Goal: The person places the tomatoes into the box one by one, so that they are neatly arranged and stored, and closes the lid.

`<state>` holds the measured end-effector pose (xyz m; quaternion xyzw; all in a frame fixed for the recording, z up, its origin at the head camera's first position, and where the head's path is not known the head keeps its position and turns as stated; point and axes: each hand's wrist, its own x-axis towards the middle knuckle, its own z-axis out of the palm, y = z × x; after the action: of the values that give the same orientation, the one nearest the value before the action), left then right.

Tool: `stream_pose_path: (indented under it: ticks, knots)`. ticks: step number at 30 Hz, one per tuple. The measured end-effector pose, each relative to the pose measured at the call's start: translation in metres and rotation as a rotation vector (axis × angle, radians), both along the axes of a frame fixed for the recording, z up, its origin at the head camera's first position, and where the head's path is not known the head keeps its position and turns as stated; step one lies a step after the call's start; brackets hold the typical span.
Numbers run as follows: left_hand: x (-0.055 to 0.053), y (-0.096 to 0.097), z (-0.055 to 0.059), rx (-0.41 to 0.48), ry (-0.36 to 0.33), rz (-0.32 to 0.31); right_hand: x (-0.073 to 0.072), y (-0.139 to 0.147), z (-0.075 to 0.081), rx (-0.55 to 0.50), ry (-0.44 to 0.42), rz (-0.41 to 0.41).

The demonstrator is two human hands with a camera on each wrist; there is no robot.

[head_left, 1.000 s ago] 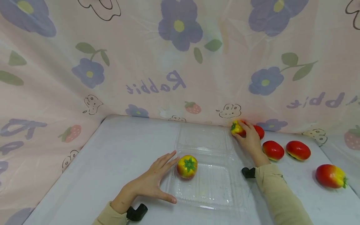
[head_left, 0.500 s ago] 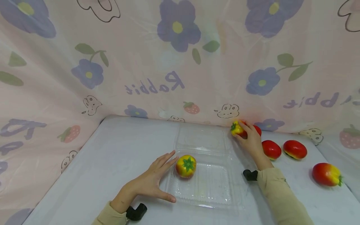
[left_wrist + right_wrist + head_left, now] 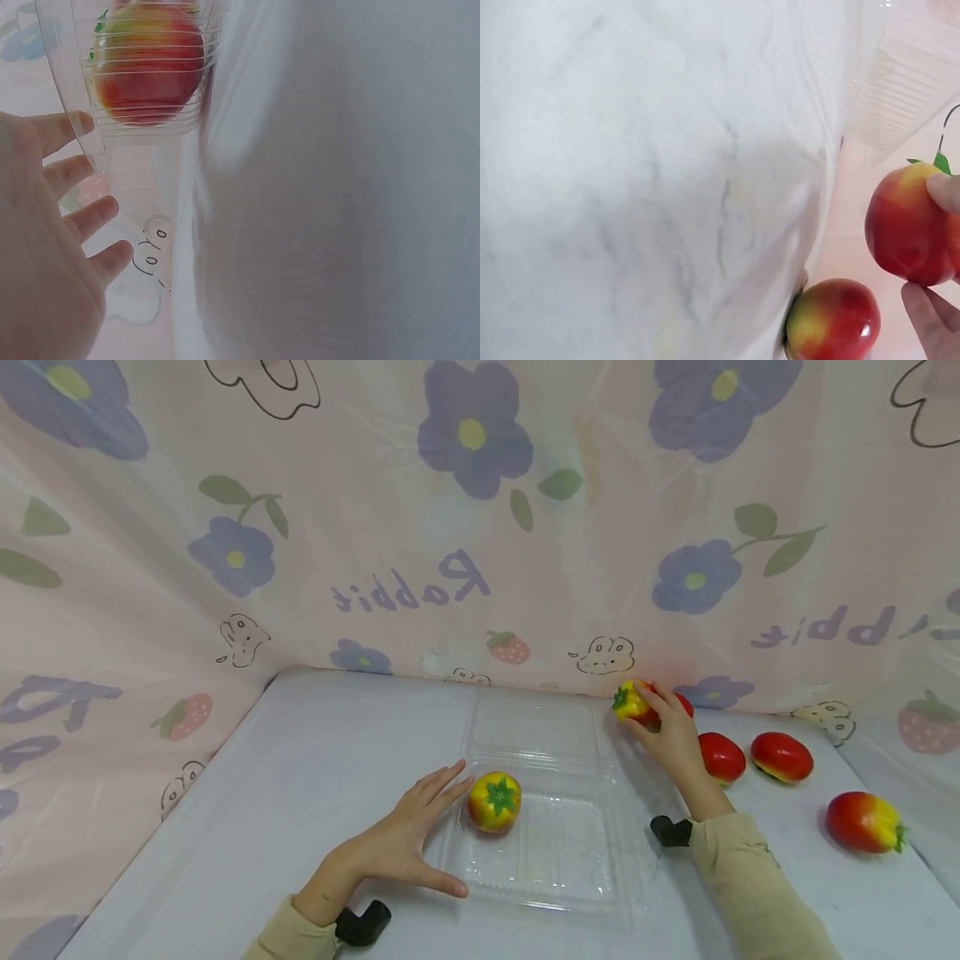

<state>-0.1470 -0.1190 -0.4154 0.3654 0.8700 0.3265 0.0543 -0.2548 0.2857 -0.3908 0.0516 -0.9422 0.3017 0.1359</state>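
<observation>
My right hand (image 3: 671,735) grips a red-and-yellow fruit with a green leafy top (image 3: 628,700) at the back of the table, beside the lid of a clear plastic clamshell box (image 3: 555,864). In the right wrist view the thumb and fingers pinch this fruit (image 3: 904,229). Another such fruit (image 3: 494,802) sits leaf side up in the left part of the box's base. My left hand (image 3: 401,835) is spread, fingertips right at the box's left wall. The left wrist view shows that fruit (image 3: 150,71) through the ribbed wall.
Behind the right hand a red fruit (image 3: 684,706) partly shows. Two more red fruits (image 3: 722,757) (image 3: 782,757) and a red-yellow one (image 3: 865,822) lie to the right. A patterned cloth (image 3: 420,527) hangs behind the white table (image 3: 337,735).
The head view has turned slightly, so the fruits on the right appear a little further left. Both hands keep nearly the same pose, the right one still gripping its fruit.
</observation>
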Motion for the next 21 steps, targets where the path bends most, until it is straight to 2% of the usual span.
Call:
stream_pose_path:
  ticks: [10, 21]
  knots:
    - [0.001, 0.001, 0.003, 0.004, 0.008, -0.003, 0.008, 0.002, 0.004, 0.011, 0.041, 0.01]
    - [0.001, 0.001, 0.0, -0.003, 0.019, 0.001, 0.021, 0.002, 0.007, 0.049, 0.039, 0.005]
